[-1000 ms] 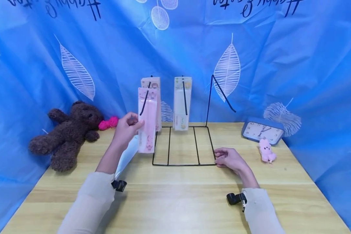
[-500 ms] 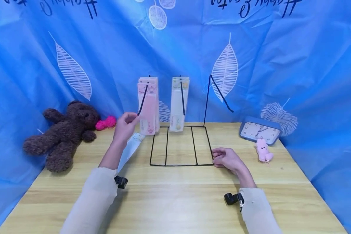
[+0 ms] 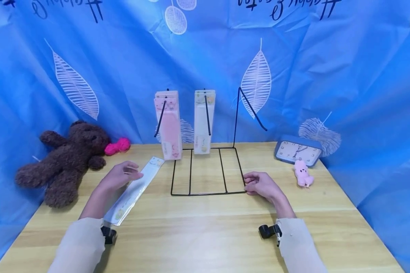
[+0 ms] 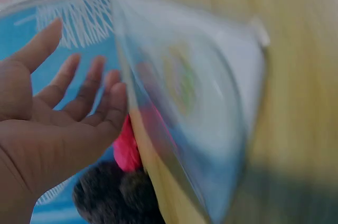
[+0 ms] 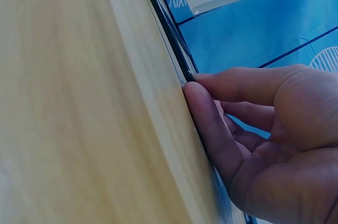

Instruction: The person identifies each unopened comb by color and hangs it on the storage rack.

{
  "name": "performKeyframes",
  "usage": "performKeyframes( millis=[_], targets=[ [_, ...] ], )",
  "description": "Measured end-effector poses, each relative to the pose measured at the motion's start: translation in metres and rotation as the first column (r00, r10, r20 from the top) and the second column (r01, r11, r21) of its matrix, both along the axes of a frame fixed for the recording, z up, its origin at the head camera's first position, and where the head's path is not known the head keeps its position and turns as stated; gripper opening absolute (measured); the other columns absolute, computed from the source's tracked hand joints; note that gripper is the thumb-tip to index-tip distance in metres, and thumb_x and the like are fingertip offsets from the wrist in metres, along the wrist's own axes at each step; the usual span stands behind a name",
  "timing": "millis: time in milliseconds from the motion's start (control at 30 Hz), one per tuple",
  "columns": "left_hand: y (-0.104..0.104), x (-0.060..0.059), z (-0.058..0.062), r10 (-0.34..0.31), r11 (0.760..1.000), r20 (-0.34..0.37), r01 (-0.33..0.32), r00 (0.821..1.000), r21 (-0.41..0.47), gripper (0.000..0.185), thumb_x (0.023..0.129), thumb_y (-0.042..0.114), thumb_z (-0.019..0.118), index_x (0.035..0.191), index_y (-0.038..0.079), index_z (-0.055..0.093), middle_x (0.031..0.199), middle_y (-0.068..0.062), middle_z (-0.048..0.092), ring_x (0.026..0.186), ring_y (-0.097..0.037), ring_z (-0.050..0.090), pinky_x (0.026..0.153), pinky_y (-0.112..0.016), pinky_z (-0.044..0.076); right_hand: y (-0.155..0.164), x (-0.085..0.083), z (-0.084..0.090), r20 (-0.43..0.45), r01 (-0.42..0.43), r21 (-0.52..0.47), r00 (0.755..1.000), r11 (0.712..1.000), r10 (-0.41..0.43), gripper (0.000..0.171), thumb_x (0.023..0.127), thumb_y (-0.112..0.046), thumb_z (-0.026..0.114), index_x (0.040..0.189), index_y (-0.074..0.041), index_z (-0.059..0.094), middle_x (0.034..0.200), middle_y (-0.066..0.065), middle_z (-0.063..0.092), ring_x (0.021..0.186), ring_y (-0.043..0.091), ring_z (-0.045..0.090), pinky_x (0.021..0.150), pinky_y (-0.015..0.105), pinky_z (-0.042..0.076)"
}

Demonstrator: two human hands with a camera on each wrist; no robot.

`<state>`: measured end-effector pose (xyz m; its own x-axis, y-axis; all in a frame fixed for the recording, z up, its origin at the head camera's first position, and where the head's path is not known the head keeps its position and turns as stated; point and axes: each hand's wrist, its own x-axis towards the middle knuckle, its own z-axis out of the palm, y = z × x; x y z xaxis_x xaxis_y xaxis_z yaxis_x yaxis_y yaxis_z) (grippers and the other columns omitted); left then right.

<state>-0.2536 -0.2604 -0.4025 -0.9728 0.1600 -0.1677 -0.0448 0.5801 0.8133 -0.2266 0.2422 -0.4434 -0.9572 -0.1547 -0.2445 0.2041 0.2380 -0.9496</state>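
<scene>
My left hand (image 3: 119, 176) is over the table with nothing in its grasp, fingers loosely bent. Beside it a slim clear packet (image 3: 138, 191) with a green and yellow print lies slantwise on the wood; the left wrist view shows this packet (image 4: 211, 86) close to the spread fingertips. A black wire rack (image 3: 208, 194) stands at the middle. Pink packets (image 3: 171, 132) hang from its left hook, and pale green ones (image 3: 200, 125) from its middle hook. The right hook (image 3: 253, 109) is bare. My right hand (image 3: 262, 185) pinches the base wire at the rack's front right corner.
A brown teddy bear (image 3: 68, 159) lies at the left with a pink bow (image 3: 117, 146) beside it. At the right a blue clock (image 3: 298, 151) leans near the curtain, a small pink plush (image 3: 302, 173) before it. A blue curtain (image 3: 205, 57) hangs behind the table.
My left hand has put a pink packet onto the left hook, let go of it, and moved down and left to the packet on the table. My right hand has kept its grip.
</scene>
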Motion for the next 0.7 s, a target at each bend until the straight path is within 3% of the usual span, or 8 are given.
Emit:
performKeyframes(
  millis=[133, 233, 400, 533, 700],
  targets=[
    [-0.011, 0.004, -0.002, -0.029, 0.998, 0.097, 0.035, 0.995, -0.06, 0.07, 0.095, 0.031, 0.074, 0.142, -0.008, 0.041, 0.133, -0.032, 0.051, 0.121, -0.044, 0.052, 0.098, -0.053, 0.045, -0.002, 0.001, -0.001, -0.002, -0.005, -0.001, 1.0, 1.0, 0.005, 0.055, 0.087, 0.014, 0.064, 0.139, 0.015, 0.046, 0.116, 0.021, 0.053, 0.09, 0.02, 0.064, 0.08, 0.034, 0.059],
    [-0.01, 0.004, -0.001, -0.058, 0.994, 0.121, 0.068, 0.991, -0.085, 0.072, 0.093, 0.032, 0.075, 0.143, -0.008, 0.041, 0.132, -0.031, 0.051, 0.121, -0.043, 0.051, 0.1, -0.054, 0.044, -0.002, 0.001, -0.003, -0.001, 0.0, -0.003, 1.0, 1.0, 0.0, 0.055, 0.086, 0.015, 0.064, 0.139, 0.015, 0.047, 0.116, 0.022, 0.053, 0.09, 0.021, 0.064, 0.08, 0.034, 0.059],
    [0.0, 0.005, 0.0, -0.098, 0.976, 0.091, 0.114, 0.991, -0.186, 0.07, 0.087, 0.026, 0.081, 0.135, -0.009, 0.044, 0.113, -0.025, 0.056, 0.102, -0.035, 0.054, 0.087, -0.046, 0.047, -0.002, -0.001, -0.003, 0.006, 0.008, -0.001, 1.0, 1.0, -0.008, 0.056, 0.086, 0.014, 0.065, 0.139, 0.014, 0.048, 0.115, 0.021, 0.053, 0.091, 0.022, 0.063, 0.08, 0.034, 0.059],
    [0.006, 0.007, 0.0, -0.113, 0.955, 0.058, 0.125, 0.992, -0.27, 0.067, 0.081, 0.021, 0.086, 0.126, -0.008, 0.045, 0.106, -0.023, 0.056, 0.095, -0.035, 0.053, 0.085, -0.048, 0.046, -0.001, -0.002, -0.002, 0.006, 0.007, 0.006, 1.0, 1.0, -0.007, 0.056, 0.086, 0.014, 0.065, 0.139, 0.013, 0.048, 0.115, 0.02, 0.053, 0.091, 0.022, 0.061, 0.08, 0.034, 0.058],
    [0.007, 0.006, 0.0, -0.129, 0.954, 0.058, 0.14, 0.99, -0.265, 0.064, 0.079, 0.016, 0.087, 0.122, -0.006, 0.044, 0.108, -0.024, 0.055, 0.095, -0.037, 0.054, 0.085, -0.05, 0.048, 0.0, -0.001, -0.001, 0.014, -0.004, 0.015, 1.0, 1.0, 0.004, 0.057, 0.086, 0.014, 0.066, 0.14, 0.014, 0.046, 0.116, 0.02, 0.052, 0.092, 0.022, 0.061, 0.08, 0.033, 0.058]
  ],
)
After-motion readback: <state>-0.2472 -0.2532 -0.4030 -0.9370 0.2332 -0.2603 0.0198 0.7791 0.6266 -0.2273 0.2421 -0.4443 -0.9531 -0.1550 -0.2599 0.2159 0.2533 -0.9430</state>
